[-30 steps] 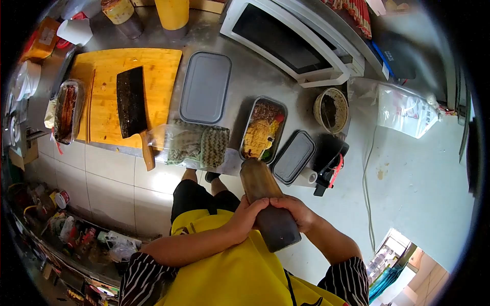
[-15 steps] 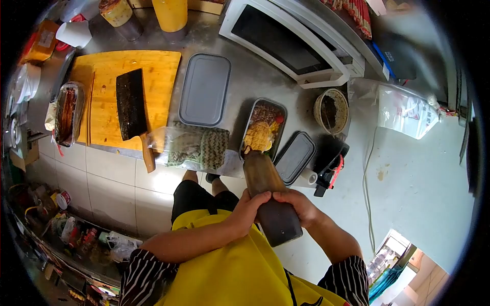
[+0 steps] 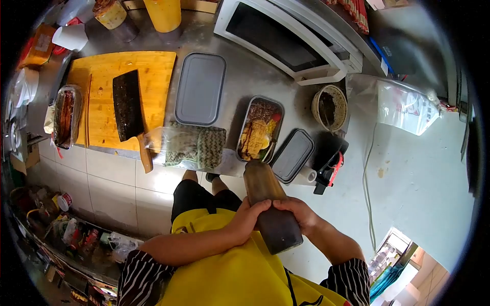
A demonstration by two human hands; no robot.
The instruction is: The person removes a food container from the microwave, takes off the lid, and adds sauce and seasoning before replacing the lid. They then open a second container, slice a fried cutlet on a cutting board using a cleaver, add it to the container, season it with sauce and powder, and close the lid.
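Both my left hand (image 3: 246, 218) and my right hand (image 3: 299, 213) are wrapped round a squeeze bottle (image 3: 274, 217) of dark sauce, thumbs nearly meeting on top. The bottle is tilted, its narrow end towards the near edge of a food container (image 3: 282, 133). In that rectangular container lie dark grains, a yellow egg-like piece (image 3: 256, 137) streaked with dark sauce, and something red at the side. To the right of it a grey lid (image 3: 293, 156) rests at the counter's edge. Another grey-lidded container (image 3: 201, 89) is on the left.
A cleaver (image 3: 128, 104) lies on a wooden board (image 3: 153, 71), its handle past the edge. A folded towel (image 3: 196, 147) sits at the counter's front. Behind are a white microwave (image 3: 278, 38) and a speckled bowl (image 3: 329, 108). A roll and black device stand right of the lid.
Dark sauce streaks now show across the yellow piece. The bottle has drawn back slightly towards my body, away from the food, with both hands still on it.
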